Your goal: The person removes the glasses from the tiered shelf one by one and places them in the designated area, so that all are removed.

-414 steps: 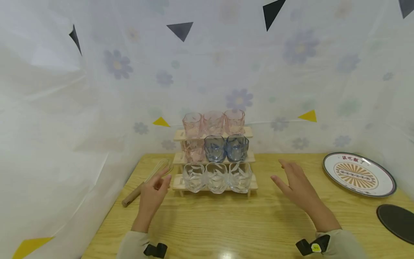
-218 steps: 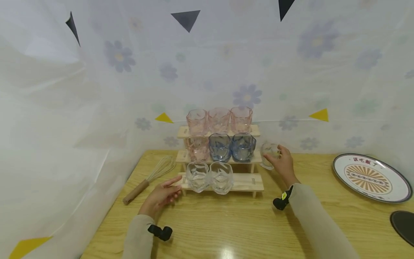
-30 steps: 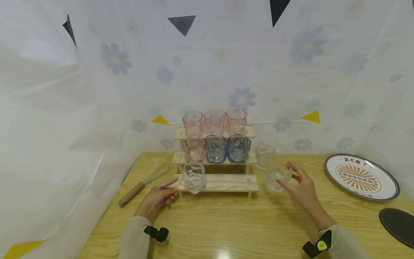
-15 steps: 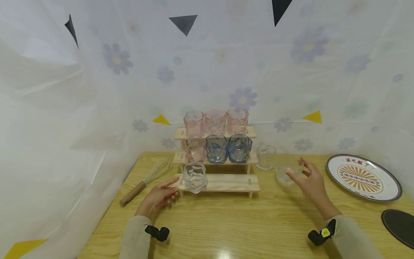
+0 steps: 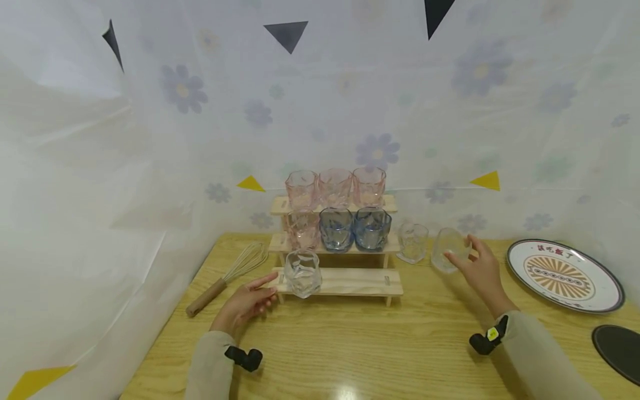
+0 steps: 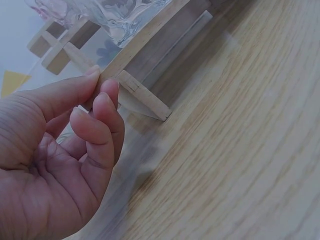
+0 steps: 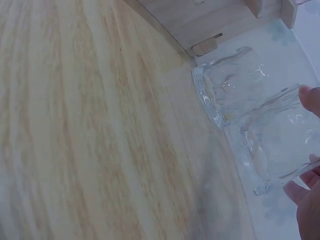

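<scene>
My right hand (image 5: 480, 272) grips a clear glass (image 5: 446, 253) by its sides, to the right of a second clear glass (image 5: 413, 244) standing on the table beside the rack. In the right wrist view the held glass (image 7: 280, 140) looks slightly tilted, close to the other; whether its base touches the table I cannot tell. With thumb and fingers, my left hand (image 5: 245, 305) pinches the left end of the wooden three-step rack (image 5: 355, 282). One clear glass (image 5: 302, 275) sits at the left of the lowest step.
Pink glasses (image 5: 335, 188) fill the top step; one pink (image 5: 303, 230) and two blue glasses (image 5: 336, 230) occupy the middle. A whisk (image 5: 225, 280) lies left. At right are a patterned plate (image 5: 565, 275) and a dark round mat (image 5: 620, 353). A patterned sheet (image 5: 320, 111) hangs behind.
Two clear glasses have left the lowest step. One stands on the table right of the rack; the right hand has carried the other right and back. The left hand has come to the rack.
</scene>
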